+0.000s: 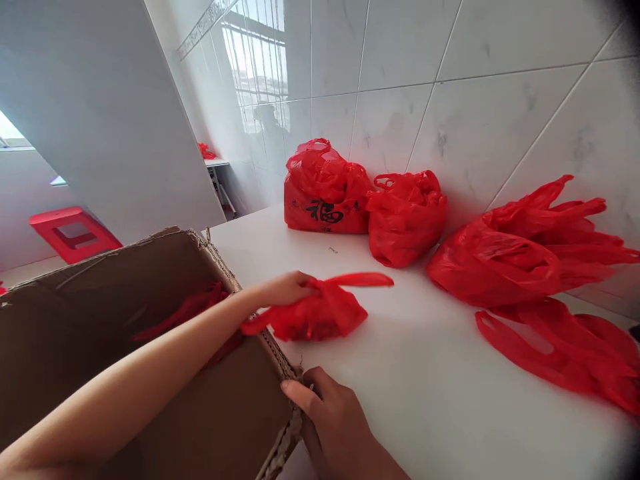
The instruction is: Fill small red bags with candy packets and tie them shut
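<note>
My left hand [293, 289] reaches across the cardboard box [250, 393] and is closed on a small red plastic bag [325, 310] just beyond the box's rim. The bag's handles flare out to either side, and what it holds cannot be made out. With thumb and fingers, my right hand [333, 413] grips the near right edge of the box. Inside the box, partly behind my left forearm, lies more red plastic [193, 307].
Against the tiled wall stand a red bag with black characters [325, 213], a second full red bag [407, 220] and a larger one [500, 260]. A loose red bag [575, 353] lies at right on the white table [425, 373]. A red carton [75, 233] is behind the box.
</note>
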{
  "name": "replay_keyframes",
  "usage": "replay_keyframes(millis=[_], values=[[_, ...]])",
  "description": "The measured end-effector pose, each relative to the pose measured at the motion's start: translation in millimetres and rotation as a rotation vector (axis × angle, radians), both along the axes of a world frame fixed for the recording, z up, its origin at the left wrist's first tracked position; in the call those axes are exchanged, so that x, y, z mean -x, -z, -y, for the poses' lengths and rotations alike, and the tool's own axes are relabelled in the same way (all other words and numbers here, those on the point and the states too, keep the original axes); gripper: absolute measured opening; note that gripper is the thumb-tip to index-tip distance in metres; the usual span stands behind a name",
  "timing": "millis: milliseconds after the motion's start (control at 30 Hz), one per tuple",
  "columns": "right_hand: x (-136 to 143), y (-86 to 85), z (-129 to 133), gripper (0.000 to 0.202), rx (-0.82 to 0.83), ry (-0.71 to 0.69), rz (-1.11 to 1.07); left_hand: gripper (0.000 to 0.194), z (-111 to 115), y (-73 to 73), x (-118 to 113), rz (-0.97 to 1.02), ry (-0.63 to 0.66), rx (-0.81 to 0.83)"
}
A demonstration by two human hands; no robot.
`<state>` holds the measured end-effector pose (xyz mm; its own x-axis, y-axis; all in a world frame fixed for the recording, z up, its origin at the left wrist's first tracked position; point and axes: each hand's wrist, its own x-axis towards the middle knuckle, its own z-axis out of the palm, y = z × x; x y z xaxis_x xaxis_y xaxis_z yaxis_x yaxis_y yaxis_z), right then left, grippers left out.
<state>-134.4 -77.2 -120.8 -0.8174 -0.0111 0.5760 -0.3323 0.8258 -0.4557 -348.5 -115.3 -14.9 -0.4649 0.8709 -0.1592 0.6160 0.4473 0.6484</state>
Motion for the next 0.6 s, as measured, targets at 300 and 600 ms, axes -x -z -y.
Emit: replay_keyframes(millis=[300, 600], values=[[-0.5, 0.3, -4.1, 0.06, 0.11, -0.085, 0.036, 0.059, 160.0, -43.5, 82.4, 0.351, -0.595, -0.37], [-1.7, 3.1, -4.2, 0.061, 0.154, -0.115, 0.053, 0.042, 217.2, 108.4, 80.7, 0.577, -0.635, 0.139]])
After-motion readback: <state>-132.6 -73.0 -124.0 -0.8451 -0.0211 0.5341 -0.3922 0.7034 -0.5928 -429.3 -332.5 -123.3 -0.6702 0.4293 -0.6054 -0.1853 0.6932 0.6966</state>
